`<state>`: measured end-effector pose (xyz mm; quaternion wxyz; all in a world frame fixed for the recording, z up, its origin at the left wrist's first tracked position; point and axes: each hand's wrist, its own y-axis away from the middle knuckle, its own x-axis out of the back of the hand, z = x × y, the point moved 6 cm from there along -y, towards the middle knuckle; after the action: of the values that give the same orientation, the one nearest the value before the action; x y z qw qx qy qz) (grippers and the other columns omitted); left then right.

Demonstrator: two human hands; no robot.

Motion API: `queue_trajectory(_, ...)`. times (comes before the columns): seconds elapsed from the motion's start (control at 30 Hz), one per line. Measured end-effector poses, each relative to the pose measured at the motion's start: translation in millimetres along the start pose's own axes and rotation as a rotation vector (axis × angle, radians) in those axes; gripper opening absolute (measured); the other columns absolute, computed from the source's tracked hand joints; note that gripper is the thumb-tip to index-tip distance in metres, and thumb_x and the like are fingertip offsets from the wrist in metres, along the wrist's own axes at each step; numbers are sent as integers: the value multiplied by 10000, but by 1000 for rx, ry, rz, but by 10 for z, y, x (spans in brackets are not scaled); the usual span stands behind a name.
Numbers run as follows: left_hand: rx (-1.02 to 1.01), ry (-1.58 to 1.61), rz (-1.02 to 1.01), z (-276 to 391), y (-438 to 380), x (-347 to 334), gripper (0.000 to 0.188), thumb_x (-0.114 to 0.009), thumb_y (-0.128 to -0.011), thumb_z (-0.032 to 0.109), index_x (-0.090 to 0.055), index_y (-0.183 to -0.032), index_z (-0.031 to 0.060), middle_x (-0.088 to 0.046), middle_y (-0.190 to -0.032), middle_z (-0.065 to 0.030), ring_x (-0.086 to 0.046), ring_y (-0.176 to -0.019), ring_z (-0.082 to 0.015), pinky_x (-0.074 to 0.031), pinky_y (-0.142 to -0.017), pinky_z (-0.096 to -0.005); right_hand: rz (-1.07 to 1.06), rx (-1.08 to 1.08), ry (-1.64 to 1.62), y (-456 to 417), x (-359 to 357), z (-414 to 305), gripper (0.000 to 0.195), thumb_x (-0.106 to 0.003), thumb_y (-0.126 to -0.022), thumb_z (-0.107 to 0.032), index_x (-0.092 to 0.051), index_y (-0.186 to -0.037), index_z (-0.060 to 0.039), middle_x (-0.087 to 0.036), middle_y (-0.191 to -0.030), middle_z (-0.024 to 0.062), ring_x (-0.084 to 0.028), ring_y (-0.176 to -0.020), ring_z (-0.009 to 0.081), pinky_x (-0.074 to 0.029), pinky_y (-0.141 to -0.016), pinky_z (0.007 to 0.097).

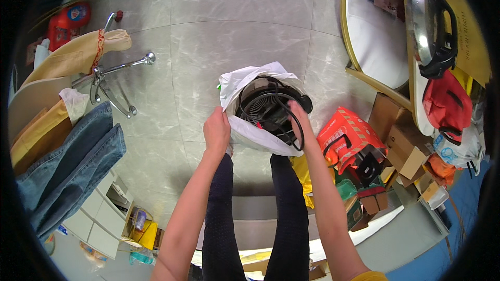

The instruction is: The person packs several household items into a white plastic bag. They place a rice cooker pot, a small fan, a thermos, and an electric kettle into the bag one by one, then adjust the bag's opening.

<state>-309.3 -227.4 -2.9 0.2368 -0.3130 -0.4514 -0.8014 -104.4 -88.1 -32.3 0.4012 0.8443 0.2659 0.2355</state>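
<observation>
A white plastic bag point(259, 136) stands on the grey tiled floor before me, its mouth open upward. Inside it lies a black appliance with a round slatted grille point(261, 105), like a small fan or heater; its exact kind is unclear. A black power cord point(287, 132) loops over the appliance and hangs across the bag's near right edge. My left hand point(217, 127) pinches the bag's left rim. At the right side of the bag, over the appliance and beside the cord, is my right hand point(300, 119), slightly blurred; whether its fingers grip the cord cannot be told.
Right of the bag stand a red-orange bag point(351, 134), a yellow bag point(302, 175) and cardboard boxes point(404, 148). A gold-rimmed white table point(373, 47) is at upper right. On the left are a chair with chrome legs point(127, 63), draped jeans point(82, 175) and white drawers point(103, 218).
</observation>
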Motion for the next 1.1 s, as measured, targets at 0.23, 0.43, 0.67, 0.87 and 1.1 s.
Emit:
queue_trajectory(0.23, -136, -28, 9, 123, 33, -12, 145, -462, -872, 114, -554, -917, 12, -590, -732, -227, -571, -688, -404, -442, -596, -478, -366, -496, -607, 673, -148, 565, 794, -264, -828, -697, -408, -1293, -69, -520, -1171, 162, -565, -930, 195, -428, -772, 268)
queue_trajectory(0.43, -137, -63, -9, 97, 77, -11, 161, -462, -867, 100, -557, -963, 11, -594, -725, -221, -573, -685, -401, -446, -606, -478, 3, -54, -350, 656, -2, -322, 551, -268, -938, -488, -429, -1240, -56, -569, -1090, 124, -568, -935, 205, -441, -838, 292)
queue_trajectory(0.67, -67, 71, 6, 52, 29, 41, 184, -440, -878, 125, -562, -937, -1, -576, -721, -249, -556, -696, -430, -426, -608, -494, 239, 191, 793, 324, -1014, -731, 360, -656, -749, -344, -494, -832, -34, -486, -927, 172, -586, -701, 370, -483, -596, 435)
queue_trajectory(0.87, -83, 117, -2, -55, 4, 35, 177, -441, -883, 114, -564, -923, -8, -544, -671, -245, -537, -622, -416, -403, -539, -442, 46, 387, 1200, -285, -1667, -425, 245, -563, -784, -242, -562, -951, -63, -611, -802, 106, -617, -664, 243, -473, -596, 369)
queue_trajectory(1.1, -84, 85, -5, -131, 63, 36, 155, -459, -854, 80, -572, -928, 5, -563, -695, -230, -550, -695, -417, -420, -597, -477, 32, 371, 1880, -657, -1848, -379, 301, -413, -869, -196, -559, -1106, -81, -546, -1080, 99, -500, -979, 285, -357, -785, 470)
